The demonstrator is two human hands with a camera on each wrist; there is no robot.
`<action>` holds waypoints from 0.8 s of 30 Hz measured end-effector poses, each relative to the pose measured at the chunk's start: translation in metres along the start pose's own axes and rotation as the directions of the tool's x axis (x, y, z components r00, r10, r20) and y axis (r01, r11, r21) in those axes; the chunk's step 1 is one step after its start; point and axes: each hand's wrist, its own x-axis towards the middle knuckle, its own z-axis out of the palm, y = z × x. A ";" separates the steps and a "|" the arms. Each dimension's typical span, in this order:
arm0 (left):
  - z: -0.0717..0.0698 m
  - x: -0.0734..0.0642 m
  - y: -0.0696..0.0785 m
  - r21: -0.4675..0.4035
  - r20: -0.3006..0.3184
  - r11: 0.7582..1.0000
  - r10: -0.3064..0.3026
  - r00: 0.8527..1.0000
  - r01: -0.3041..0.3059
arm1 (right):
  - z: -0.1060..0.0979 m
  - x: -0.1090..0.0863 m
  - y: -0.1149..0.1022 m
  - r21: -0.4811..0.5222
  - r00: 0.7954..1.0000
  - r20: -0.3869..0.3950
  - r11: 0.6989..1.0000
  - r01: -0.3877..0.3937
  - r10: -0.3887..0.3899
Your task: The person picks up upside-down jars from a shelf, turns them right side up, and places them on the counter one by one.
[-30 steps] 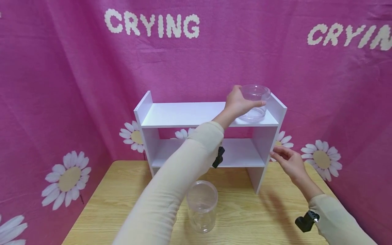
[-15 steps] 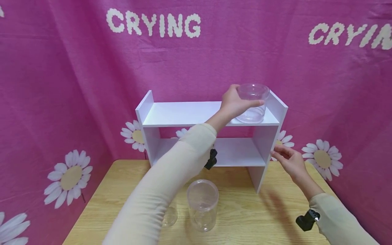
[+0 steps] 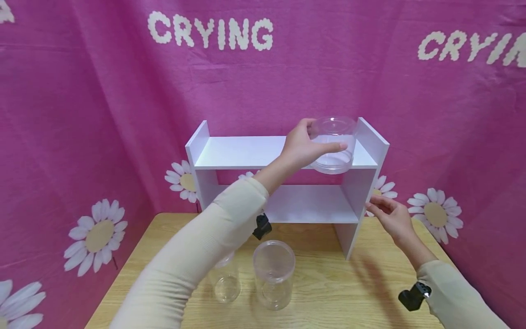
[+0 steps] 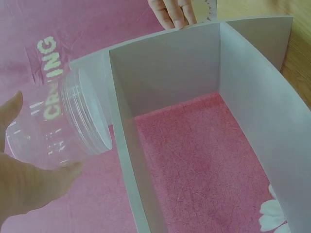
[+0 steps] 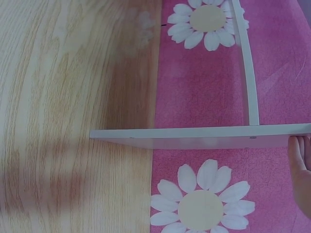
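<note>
A clear plastic jar (image 3: 341, 157) is gripped from its left side by my left hand (image 3: 302, 145), thumb in front and fingers behind. In the head view the jar's base overlaps the front edge of the white shelf unit (image 3: 242, 153) at the top right. The left wrist view has the jar (image 4: 73, 121) apart from my palm's heel, its ringed end close to the shelf board. Fingertips of my right hand (image 3: 392, 221) touch the outer face of the right side panel (image 3: 371, 141), fingers loosely bent and holding nothing.
Two more clear jars stand on the wooden table: one jar (image 3: 274, 285) in front of the shelf unit, a narrower jar (image 3: 227, 287) to its left, partly behind my left sleeve (image 3: 205, 242). A pink curtain (image 3: 102, 91) hangs behind and at both sides.
My left hand has brought the jar from the top shelf's right end slightly left and forward to the front edge. The narrower jar has come out from behind the sleeve. My right hand stays.
</note>
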 end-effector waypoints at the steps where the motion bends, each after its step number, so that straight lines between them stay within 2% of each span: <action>1: -0.001 -0.003 -0.001 0.006 0.002 1.000 0.004 1.000 -0.004 | 0.000 0.000 0.000 -0.002 1.000 0.001 1.000 -0.001 0.001; 7: -0.010 -0.019 -0.006 0.030 0.020 0.999 0.034 0.999 -0.035 | 0.001 0.000 0.001 -0.002 1.000 0.001 1.000 0.003 -0.003; 12: -0.020 -0.035 -0.011 0.010 0.034 0.999 0.036 0.999 -0.036 | 0.002 0.000 0.001 0.013 1.000 -0.002 1.000 0.005 -0.005; 19: -0.032 -0.059 -0.025 -0.014 0.070 0.999 0.050 0.996 -0.049 | 0.001 -0.002 -0.002 0.004 1.000 -0.001 1.000 -0.010 0.010; 24: -0.036 -0.075 -0.039 -0.078 0.087 0.996 0.052 0.995 -0.045 | 0.003 -0.004 -0.004 0.010 1.000 -0.020 1.000 0.004 -0.004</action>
